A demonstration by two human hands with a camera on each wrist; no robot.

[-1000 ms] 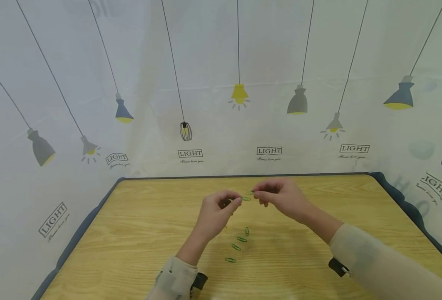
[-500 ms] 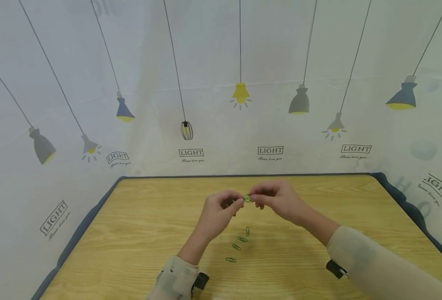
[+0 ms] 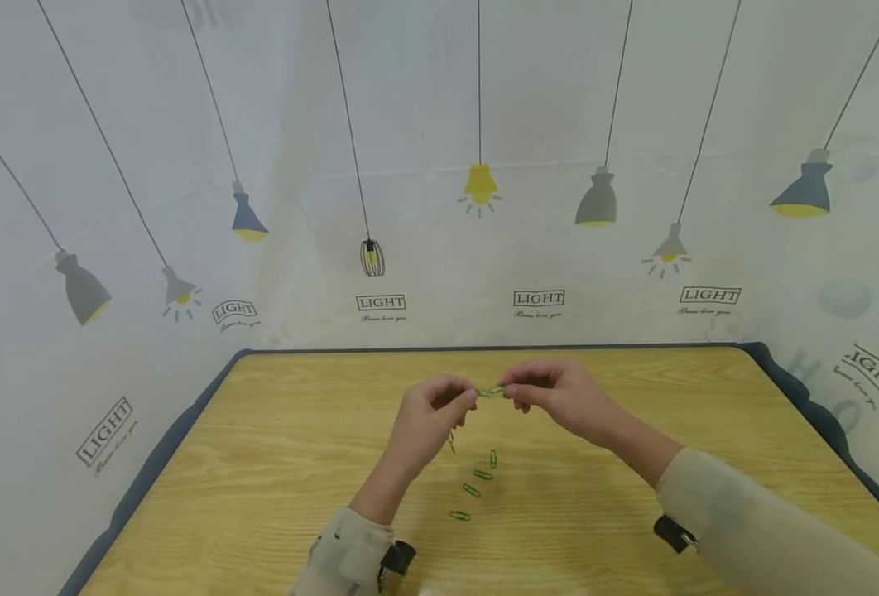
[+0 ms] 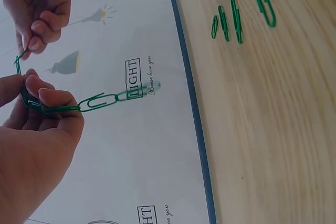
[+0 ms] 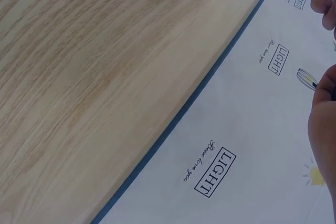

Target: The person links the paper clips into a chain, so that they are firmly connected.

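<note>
In the head view my left hand point(image 3: 428, 426) and right hand point(image 3: 562, 397) are raised over the table, fingertips close together. Thumb and fingers of the left hand grip a chain of green paper clips point(image 4: 97, 102), whose lower links dangle out past the fingers in the left wrist view. My right hand pinches a green paper clip point(image 3: 497, 389) by its right end. It meets the clip jutting from the left fingertips, and the two form a short line between the hands. Parts of the chain are hidden inside the left hand.
Several loose green paper clips point(image 3: 482, 475) lie in a slanting row on the wood-grain table point(image 3: 298, 480), in front of the hands. A white curtain point(image 3: 425, 248) printed with lamps stands behind the table's dark blue edge point(image 3: 380, 353).
The right hand first came left, bringing its clip against the left hand's clip. Since then it has drawn back slightly right, with the two clips stretched out between the hands. The loose clips stay put.
</note>
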